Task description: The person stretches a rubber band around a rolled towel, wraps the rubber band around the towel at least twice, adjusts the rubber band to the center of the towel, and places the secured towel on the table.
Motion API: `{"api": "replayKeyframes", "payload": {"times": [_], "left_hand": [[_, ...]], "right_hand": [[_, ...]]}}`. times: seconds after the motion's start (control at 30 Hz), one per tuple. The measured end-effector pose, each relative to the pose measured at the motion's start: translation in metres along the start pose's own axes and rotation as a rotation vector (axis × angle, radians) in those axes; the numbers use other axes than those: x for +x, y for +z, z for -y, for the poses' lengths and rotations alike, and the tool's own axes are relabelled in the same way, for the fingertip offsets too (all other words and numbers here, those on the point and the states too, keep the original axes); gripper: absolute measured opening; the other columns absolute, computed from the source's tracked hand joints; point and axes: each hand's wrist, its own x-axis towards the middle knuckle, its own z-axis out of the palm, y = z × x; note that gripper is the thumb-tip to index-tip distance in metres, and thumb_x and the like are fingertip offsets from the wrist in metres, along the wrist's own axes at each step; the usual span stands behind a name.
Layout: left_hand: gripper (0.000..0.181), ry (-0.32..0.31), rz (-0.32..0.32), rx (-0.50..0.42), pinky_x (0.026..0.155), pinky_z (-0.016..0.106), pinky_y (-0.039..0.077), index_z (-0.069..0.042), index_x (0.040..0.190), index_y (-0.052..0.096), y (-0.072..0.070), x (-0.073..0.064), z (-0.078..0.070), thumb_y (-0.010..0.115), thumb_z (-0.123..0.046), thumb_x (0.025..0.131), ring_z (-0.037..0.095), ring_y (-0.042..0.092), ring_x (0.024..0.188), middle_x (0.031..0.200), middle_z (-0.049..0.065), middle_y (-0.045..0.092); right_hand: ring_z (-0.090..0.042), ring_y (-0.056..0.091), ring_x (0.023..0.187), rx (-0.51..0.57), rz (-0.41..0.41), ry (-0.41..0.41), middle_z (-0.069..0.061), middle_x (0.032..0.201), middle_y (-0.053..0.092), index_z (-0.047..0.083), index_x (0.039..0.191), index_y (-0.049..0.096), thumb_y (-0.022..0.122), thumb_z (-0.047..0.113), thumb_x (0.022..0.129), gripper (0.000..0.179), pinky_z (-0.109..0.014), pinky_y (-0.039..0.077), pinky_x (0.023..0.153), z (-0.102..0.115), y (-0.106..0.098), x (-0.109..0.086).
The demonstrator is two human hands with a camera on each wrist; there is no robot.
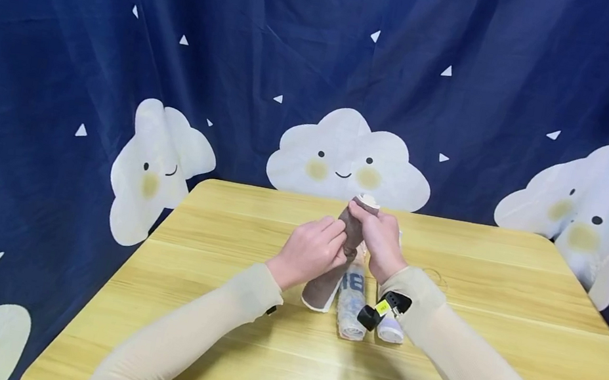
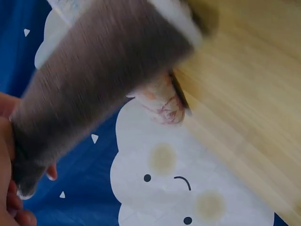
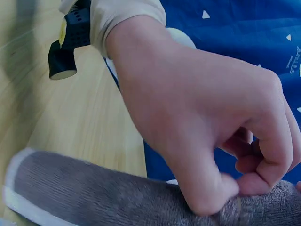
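Both hands hold a grey-brown rolled towel [image 1: 325,284] with a pale trim, raised over the table. My left hand [image 1: 312,249] grips it around the middle, fingers curled. Higher up, near the rolled white end, my right hand [image 1: 383,237] holds it with the thumb along the cloth. The towel [image 3: 94,188] runs across the bottom of the right wrist view, where a thumb and finger pinch it. In the left wrist view the towel [image 2: 99,70] narrows toward fingers at the left edge. Beneath lies a rolled patterned cloth [image 1: 352,310] with blue lettering.
A white and lavender roll [image 1: 391,330] lies beside the patterned one, partly hidden by the right wrist's black camera [image 1: 370,318]. Behind the wooden table [image 1: 229,364] hangs a dark blue curtain [image 1: 329,34] with smiling clouds. A thin loop [image 1: 435,277] lies right of the hands.
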Motion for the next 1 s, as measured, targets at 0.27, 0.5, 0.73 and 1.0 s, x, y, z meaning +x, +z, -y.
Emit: {"api": "replayKeyframes", "payload": {"times": [0.27, 0.5, 0.73, 1.0], "left_hand": [[0.017, 0.174, 0.123, -0.094, 0.053, 0.023, 0.045, -0.01, 0.078, 0.057, -0.007, -0.007, -0.003, 0.051, -0.026, 0.079, 0.014, 0.047, 0.072, 0.087, 0.001, 0.05], [0.02, 0.221, 0.204, -0.138, 0.053, 0.024, 0.044, -0.008, 0.081, 0.06, -0.014, -0.025, -0.008, 0.049, -0.025, 0.078, 0.015, 0.047, 0.073, 0.086, 0.002, 0.05], [0.006, -0.145, 0.196, -0.342, 0.049, 0.019, 0.039, -0.018, 0.077, 0.052, -0.02, -0.028, 0.006, 0.055, -0.024, 0.076, 0.005, 0.044, 0.066, 0.08, -0.008, 0.048], [0.036, -0.682, 0.318, -0.514, 0.058, 0.026, 0.039, -0.027, 0.08, 0.059, -0.027, 0.008, 0.016, 0.056, -0.062, 0.075, 0.002, 0.042, 0.08, 0.084, -0.014, 0.048]], "right_hand": [[-0.016, 0.052, 0.098, 0.017, -0.013, 0.033, -0.001, 0.098, 0.06, 0.005, 0.104, 0.066, 0.068, 0.037, 0.08, 0.04, -0.03, 0.039, 0.091, -0.005, -0.01, 0.01], [-0.019, 0.05, 0.1, 0.009, 0.004, 0.048, 0.0, 0.098, 0.058, 0.005, 0.105, 0.065, 0.068, 0.037, 0.079, 0.041, -0.033, 0.036, 0.096, -0.006, -0.012, 0.016], [-0.015, 0.051, 0.109, -0.003, 0.049, -0.001, 0.0, 0.112, 0.062, 0.012, 0.112, 0.067, 0.067, 0.041, 0.08, 0.043, -0.033, 0.035, 0.099, -0.007, -0.005, 0.006], [-0.016, 0.056, 0.098, -0.108, 0.054, -0.168, -0.003, 0.106, 0.062, 0.011, 0.104, 0.068, 0.067, 0.049, 0.078, 0.046, -0.032, 0.045, 0.083, 0.001, 0.01, -0.012]]}}
